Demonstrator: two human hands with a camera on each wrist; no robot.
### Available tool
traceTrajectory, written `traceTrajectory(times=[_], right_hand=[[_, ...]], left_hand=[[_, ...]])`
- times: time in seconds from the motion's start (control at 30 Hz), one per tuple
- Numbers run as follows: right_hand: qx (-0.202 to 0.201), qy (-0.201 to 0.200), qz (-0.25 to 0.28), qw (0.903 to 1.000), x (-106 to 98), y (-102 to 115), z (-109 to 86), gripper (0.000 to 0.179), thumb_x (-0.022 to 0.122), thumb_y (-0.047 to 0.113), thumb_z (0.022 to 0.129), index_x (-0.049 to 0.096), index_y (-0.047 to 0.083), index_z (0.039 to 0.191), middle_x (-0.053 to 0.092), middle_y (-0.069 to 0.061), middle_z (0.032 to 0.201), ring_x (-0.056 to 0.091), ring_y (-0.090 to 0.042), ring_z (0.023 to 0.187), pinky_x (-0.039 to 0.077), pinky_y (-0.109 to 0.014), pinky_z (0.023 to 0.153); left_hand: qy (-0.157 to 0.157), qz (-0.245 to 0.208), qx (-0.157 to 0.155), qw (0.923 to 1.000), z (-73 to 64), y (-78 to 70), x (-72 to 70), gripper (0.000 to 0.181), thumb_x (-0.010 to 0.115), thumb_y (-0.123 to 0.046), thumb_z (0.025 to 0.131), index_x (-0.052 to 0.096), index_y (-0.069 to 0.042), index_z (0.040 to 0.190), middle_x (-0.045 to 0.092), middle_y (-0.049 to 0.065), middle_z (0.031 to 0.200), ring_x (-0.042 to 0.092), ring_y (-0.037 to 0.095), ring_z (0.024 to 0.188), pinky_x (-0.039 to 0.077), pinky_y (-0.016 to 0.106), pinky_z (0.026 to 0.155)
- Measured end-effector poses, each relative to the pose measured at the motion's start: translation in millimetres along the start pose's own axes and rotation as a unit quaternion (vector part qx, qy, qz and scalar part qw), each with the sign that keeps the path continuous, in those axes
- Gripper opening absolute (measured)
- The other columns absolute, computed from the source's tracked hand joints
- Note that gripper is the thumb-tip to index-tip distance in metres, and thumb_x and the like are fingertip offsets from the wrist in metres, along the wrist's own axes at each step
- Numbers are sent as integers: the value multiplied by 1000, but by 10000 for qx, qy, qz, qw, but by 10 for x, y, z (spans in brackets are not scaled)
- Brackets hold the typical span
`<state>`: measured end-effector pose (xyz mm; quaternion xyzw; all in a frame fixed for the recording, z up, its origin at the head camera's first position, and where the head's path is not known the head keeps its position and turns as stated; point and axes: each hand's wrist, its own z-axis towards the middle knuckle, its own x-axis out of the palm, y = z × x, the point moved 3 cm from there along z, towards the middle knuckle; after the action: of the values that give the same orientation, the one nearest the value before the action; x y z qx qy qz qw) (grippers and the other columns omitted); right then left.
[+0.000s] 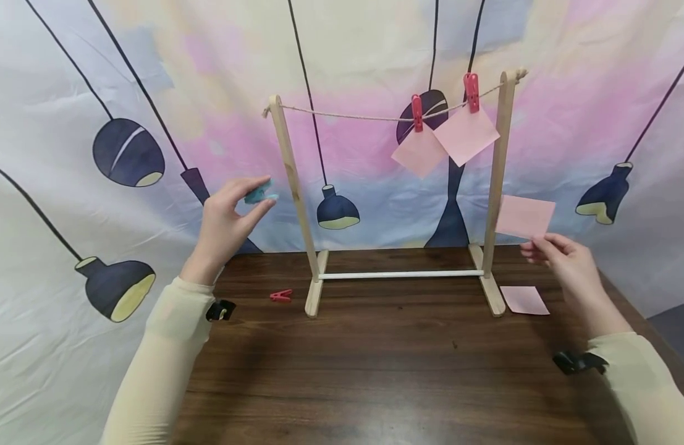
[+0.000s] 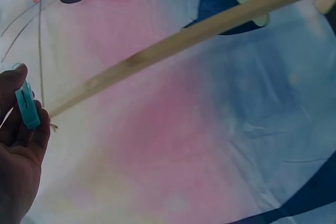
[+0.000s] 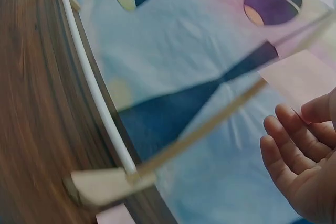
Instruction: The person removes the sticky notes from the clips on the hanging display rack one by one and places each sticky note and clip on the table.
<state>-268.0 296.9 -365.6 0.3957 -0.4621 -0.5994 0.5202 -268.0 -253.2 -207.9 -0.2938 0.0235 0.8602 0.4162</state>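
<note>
Between thumb and fingers, my left hand (image 1: pixel 228 210) pinches a teal clothespin (image 1: pixel 258 193), raised left of the wooden stand's left post (image 1: pixel 293 179). The same clothespin (image 2: pixel 27 103) shows in the left wrist view. My right hand (image 1: pixel 570 266) holds a pink paper square (image 1: pixel 525 216) by its lower edge, just right of the right post (image 1: pixel 498 179). In the right wrist view, thumb and index finger pinch this paper (image 3: pixel 302 77). Two red clothespins (image 1: pixel 417 113) hold two pink papers (image 1: pixel 466 136) on the string (image 1: pixel 353 116) near its right end.
Below the right hand, another pink paper (image 1: pixel 525 300) lies on the dark wooden table (image 1: pixel 375 371). A loose red clothespin (image 1: pixel 281 296) is left of the stand's left foot (image 1: pixel 315 300). A white rod (image 1: pixel 400 274) joins the posts low down. Behind hangs a lamp-printed cloth (image 1: pixel 225 74).
</note>
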Motion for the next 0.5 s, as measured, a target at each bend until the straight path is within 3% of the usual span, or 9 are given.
traceTrajectory(times=[0.23,0.3,0.5], right_hand=[[173,-323,37,9993,-490,-114,-123,7,65,21,100,72,24,101,75,15,84,70,2,75,50,-9,67],[253,-448,-182,9985,-621,-164,-164,8,65,21,100,71,27,99,74,18,82,69,5,74,49,-8,67],[654,-875,-1072,9882,-951,-318,-264,13,68,24,98,68,32,88,70,23,75,66,8,69,47,-8,61]], left_hand=[[343,178,-339,9987,-312,196,16,41,79,-4,87,70,-5,127,68,14,119,63,26,102,45,17,76],[459,235,-480,9975,-394,260,26,40,78,-6,88,70,-6,128,69,13,120,63,27,103,46,21,73],[965,296,-1010,9898,-676,472,67,37,75,-11,92,69,-8,129,68,12,123,63,30,108,52,45,86]])
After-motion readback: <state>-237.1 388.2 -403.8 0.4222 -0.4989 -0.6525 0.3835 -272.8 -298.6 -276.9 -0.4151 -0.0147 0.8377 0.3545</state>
